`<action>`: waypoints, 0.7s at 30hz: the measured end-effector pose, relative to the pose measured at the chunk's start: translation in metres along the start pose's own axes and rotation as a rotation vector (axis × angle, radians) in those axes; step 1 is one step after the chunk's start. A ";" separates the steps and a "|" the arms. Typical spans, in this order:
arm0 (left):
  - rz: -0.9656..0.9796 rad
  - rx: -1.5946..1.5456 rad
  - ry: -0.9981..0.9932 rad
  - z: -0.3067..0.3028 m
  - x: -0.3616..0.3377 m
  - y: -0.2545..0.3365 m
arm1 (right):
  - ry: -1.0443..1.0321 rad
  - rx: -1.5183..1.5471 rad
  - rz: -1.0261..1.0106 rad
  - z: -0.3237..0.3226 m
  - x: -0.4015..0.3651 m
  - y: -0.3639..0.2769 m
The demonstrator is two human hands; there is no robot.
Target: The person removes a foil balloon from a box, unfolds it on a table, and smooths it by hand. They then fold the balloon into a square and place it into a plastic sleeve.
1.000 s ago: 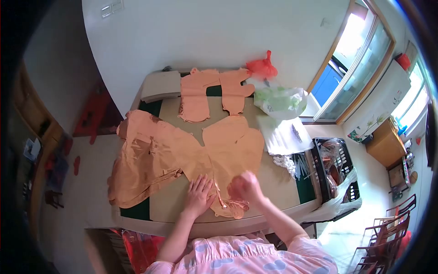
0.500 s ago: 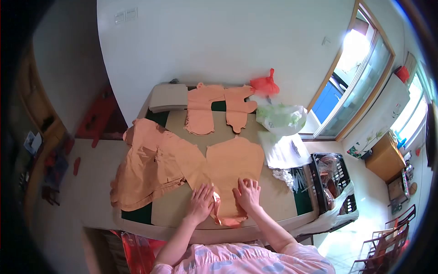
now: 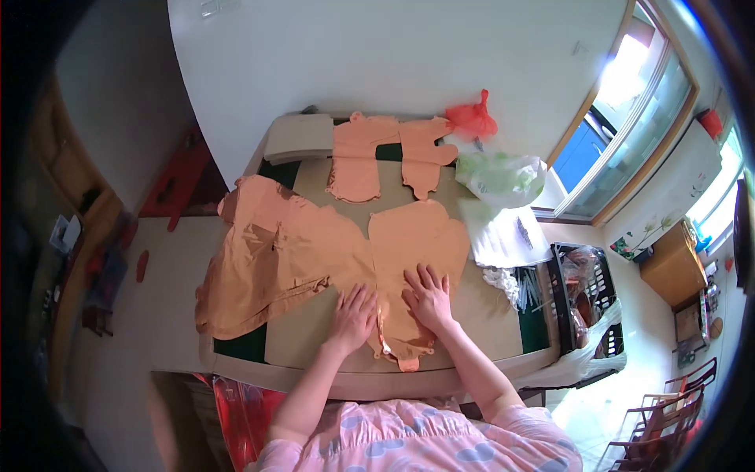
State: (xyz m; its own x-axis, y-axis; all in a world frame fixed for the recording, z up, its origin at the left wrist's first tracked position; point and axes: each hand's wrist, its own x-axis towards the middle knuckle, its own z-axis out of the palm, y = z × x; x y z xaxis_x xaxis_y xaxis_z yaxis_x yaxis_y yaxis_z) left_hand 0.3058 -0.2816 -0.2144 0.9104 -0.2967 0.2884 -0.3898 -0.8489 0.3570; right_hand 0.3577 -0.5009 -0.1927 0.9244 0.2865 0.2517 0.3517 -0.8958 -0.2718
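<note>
A flat copper-orange foil balloon [image 3: 417, 236] lies on the table in front of me, with small tabs along its edge and a shiny folded part at its near end. My left hand [image 3: 355, 317] lies flat at its left edge, fingers stretched forward. On the balloon's right part rests my right hand [image 3: 429, 300], palm down with fingers spread. To the left is a larger pile of overlapping copper-orange foil [image 3: 263, 259], wrinkled and reaching the middle balloon. Two more flat foil shapes, one wide [image 3: 355, 161] and one narrower [image 3: 422, 157], lie farther back.
Grey-beige sheets [image 3: 299, 141] are stacked at the back left. A red plastic bag [image 3: 474, 119], a clear bag [image 3: 499, 177] and white sheets [image 3: 507, 236] lie on the right. Thin white sticks [image 3: 532, 289] sit near a black crate [image 3: 586, 267] beside the table [image 3: 487, 330].
Both hands now lie flatter, and my right hand's fingers have spread from a curled pose. The balloon's near end has unfolded and shows its tabs. The camera view has tilted down.
</note>
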 end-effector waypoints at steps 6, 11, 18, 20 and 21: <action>-0.003 -0.051 0.022 -0.012 0.010 0.001 | 0.050 0.003 0.079 0.000 -0.002 0.005; 0.019 -0.058 0.065 -0.012 0.009 0.001 | 0.063 -0.004 0.075 -0.004 -0.013 0.002; 0.181 -0.081 -0.072 -0.037 0.003 0.021 | 0.021 0.006 0.021 -0.004 -0.012 -0.010; 0.275 -0.152 -0.166 -0.048 -0.004 0.035 | 0.020 0.002 0.024 -0.004 -0.012 -0.011; 0.293 -0.181 -0.186 -0.047 -0.008 0.039 | 0.024 0.000 0.023 -0.005 -0.011 -0.012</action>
State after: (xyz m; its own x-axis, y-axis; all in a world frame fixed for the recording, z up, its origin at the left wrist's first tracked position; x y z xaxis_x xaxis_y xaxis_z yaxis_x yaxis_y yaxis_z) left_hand 0.2765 -0.2920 -0.1606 0.7603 -0.6033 0.2408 -0.6397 -0.6308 0.4392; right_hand 0.3429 -0.4948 -0.1879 0.9283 0.2578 0.2678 0.3307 -0.9019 -0.2779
